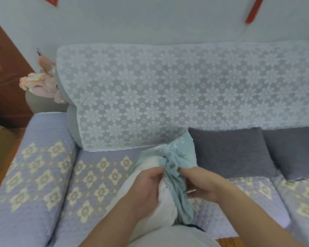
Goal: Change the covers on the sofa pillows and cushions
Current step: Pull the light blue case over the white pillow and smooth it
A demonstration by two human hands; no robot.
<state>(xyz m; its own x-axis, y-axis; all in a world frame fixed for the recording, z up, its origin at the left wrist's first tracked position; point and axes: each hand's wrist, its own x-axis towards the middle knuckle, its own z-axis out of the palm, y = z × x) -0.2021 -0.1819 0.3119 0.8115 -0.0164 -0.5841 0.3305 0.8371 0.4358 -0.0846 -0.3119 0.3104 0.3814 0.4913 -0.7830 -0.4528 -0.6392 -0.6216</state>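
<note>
- Behind everything runs a pale wall, and below it the sofa point(100, 177) where I work, its seat under a quilted lilac throw with cream flower patches.
- At the middle of the seat edge, against my front, sits the pillow point(150, 207): a plain white, soft, squashy insert, half out of its cover.
- Bunched over the far end of it is the cover point(175, 163), thin teal cloth with a pale printed pattern, gathered in deep wrinkles.
- My left hand point(146, 189) curls round the white insert and clamps it; my right hand point(200, 182) has its fingers closed into the gathered teal folds.
- I judge this as the cover being worked along the insert; whether on or off, I cannot tell.
- Next I would need one hand bracing the filling while the other slides cloth, since the stuffing gives and the fabric snags.
- Just beside, to the right, two grey pillows point(235, 154) lean, coarse-woven and square.
- Over the backrest hangs a lace sheet point(168, 97), flower-patterned and see-through.
</note>
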